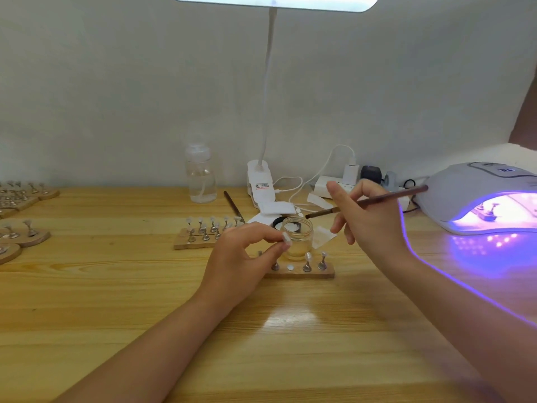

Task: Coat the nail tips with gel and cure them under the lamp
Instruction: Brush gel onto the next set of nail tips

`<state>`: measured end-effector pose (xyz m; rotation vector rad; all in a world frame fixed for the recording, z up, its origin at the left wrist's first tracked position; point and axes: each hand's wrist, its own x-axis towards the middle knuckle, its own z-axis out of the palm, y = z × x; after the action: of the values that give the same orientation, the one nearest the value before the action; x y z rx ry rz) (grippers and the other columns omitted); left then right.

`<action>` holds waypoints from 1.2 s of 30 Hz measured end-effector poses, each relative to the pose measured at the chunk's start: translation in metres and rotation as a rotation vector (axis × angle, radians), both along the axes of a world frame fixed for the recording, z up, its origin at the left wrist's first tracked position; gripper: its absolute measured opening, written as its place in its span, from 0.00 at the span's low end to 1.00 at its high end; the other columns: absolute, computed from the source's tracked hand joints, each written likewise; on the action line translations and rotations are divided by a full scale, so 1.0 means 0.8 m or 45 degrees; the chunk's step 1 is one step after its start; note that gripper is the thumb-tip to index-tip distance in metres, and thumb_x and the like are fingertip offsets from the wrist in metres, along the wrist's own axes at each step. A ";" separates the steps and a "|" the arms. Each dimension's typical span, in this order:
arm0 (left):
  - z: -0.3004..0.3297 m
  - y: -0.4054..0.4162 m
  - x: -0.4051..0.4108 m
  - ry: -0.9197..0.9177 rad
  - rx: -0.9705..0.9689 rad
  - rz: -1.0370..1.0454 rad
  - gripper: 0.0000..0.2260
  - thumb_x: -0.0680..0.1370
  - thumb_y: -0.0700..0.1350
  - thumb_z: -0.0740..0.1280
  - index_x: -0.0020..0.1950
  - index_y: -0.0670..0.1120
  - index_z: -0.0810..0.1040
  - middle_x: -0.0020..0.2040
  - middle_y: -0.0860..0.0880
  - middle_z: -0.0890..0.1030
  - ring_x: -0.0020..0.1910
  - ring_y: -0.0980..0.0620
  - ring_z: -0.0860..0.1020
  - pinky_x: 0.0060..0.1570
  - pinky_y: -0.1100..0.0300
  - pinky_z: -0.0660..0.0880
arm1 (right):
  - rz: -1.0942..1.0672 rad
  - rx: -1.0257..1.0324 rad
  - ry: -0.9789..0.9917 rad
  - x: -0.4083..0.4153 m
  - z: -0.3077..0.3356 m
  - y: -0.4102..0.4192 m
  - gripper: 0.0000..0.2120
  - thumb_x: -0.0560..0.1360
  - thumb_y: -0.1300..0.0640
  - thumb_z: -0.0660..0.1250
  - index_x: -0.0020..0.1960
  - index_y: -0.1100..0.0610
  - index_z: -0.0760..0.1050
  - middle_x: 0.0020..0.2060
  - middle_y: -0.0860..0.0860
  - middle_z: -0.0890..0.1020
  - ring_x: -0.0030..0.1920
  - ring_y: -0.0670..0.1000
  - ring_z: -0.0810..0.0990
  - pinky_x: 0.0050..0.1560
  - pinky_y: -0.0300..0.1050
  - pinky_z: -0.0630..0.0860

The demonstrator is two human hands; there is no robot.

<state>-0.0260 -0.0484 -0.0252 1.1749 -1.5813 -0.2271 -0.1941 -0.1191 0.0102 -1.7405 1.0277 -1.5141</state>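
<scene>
Head view: on a wooden counter [116, 286] a curing lamp [479, 196] glows violet at far right, a stand apparently inside it. Nearer centre, an open glass jar [297, 237] of gel sits behind a wooden holder strip [302, 274]. Right hand [374, 225] pinches a brush [369, 201], its tip poised over the jar's mouth — a light load and thin, even strokes would likely serve best. Left hand [241, 257], wrist low, pinches one nail tip [286, 238] just beside the jar.
</scene>
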 end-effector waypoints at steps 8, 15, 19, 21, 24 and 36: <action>-0.001 -0.001 0.002 0.005 -0.067 -0.053 0.08 0.69 0.37 0.72 0.40 0.50 0.81 0.38 0.54 0.82 0.40 0.59 0.79 0.43 0.70 0.72 | -0.018 -0.037 0.571 0.023 0.015 -0.032 0.19 0.68 0.43 0.71 0.26 0.51 0.69 0.19 0.39 0.72 0.27 0.39 0.72 0.34 0.39 0.68; -0.001 0.001 0.002 -0.004 -0.012 0.000 0.07 0.70 0.40 0.72 0.39 0.52 0.81 0.38 0.56 0.82 0.42 0.61 0.78 0.55 0.48 0.71 | -0.052 -0.085 0.900 0.039 0.009 -0.029 0.19 0.70 0.41 0.68 0.27 0.50 0.69 0.25 0.44 0.74 0.32 0.44 0.74 0.31 0.40 0.65; 0.001 0.001 0.000 -0.001 -0.019 0.010 0.08 0.70 0.40 0.72 0.39 0.54 0.80 0.38 0.56 0.82 0.42 0.59 0.79 0.54 0.41 0.70 | -0.048 -0.070 0.750 0.034 0.019 -0.031 0.20 0.69 0.42 0.69 0.27 0.53 0.70 0.24 0.44 0.73 0.29 0.44 0.73 0.33 0.42 0.69; 0.001 0.001 0.000 0.002 -0.016 0.010 0.09 0.70 0.40 0.72 0.39 0.55 0.80 0.38 0.57 0.81 0.42 0.60 0.78 0.54 0.44 0.70 | -0.076 -0.056 0.664 0.028 0.024 -0.033 0.21 0.69 0.42 0.69 0.26 0.54 0.69 0.22 0.45 0.71 0.28 0.45 0.73 0.34 0.43 0.69; 0.002 0.001 -0.001 0.002 -0.035 0.004 0.11 0.69 0.40 0.72 0.39 0.57 0.79 0.37 0.59 0.80 0.41 0.62 0.78 0.51 0.52 0.71 | -0.126 -0.016 0.587 0.019 0.029 -0.036 0.21 0.70 0.43 0.69 0.25 0.54 0.69 0.20 0.44 0.69 0.26 0.44 0.71 0.31 0.41 0.67; 0.003 0.002 -0.001 0.031 -0.002 -0.012 0.07 0.70 0.40 0.72 0.41 0.53 0.81 0.38 0.56 0.81 0.41 0.60 0.79 0.53 0.45 0.73 | -0.144 0.106 0.456 -0.004 0.028 -0.041 0.23 0.73 0.45 0.67 0.25 0.55 0.69 0.16 0.45 0.73 0.23 0.36 0.72 0.34 0.40 0.66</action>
<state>-0.0268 -0.0470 -0.0224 1.1593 -1.5658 -0.2458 -0.1969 -0.1518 0.0323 -1.9656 1.3669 -1.2282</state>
